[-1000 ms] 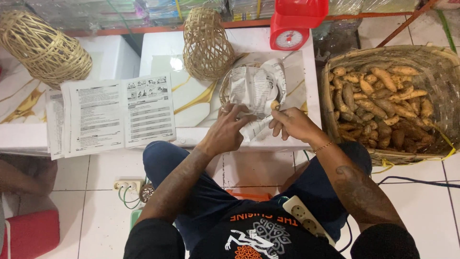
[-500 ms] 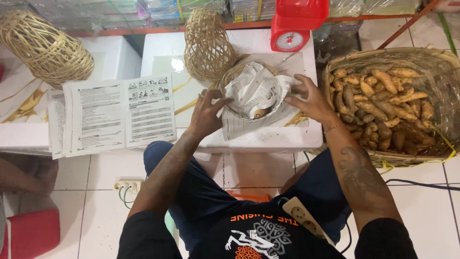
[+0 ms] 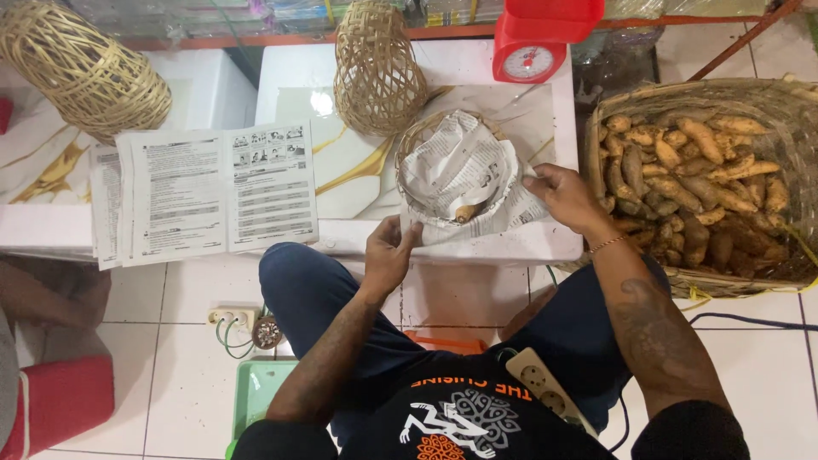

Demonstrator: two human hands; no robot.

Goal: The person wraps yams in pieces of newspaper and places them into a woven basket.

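Both hands grip the crumpled newspaper sheet [image 3: 464,166] lining a small round woven basket [image 3: 411,140] on the white table [image 3: 545,243]: left hand [image 3: 388,255] pinches its near edge, right hand [image 3: 567,198] its right edge. One small sweet potato [image 3: 465,212] lies inside, long axis left-right. A big wicker basket of sweet potatoes [image 3: 699,170] stands just right

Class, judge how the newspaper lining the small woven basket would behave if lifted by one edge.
The newspaper lining is probably floppy: it sags and creases inside the small woven basket. Likely light and tearable, being thin sheets. The left hand pinches its edge.
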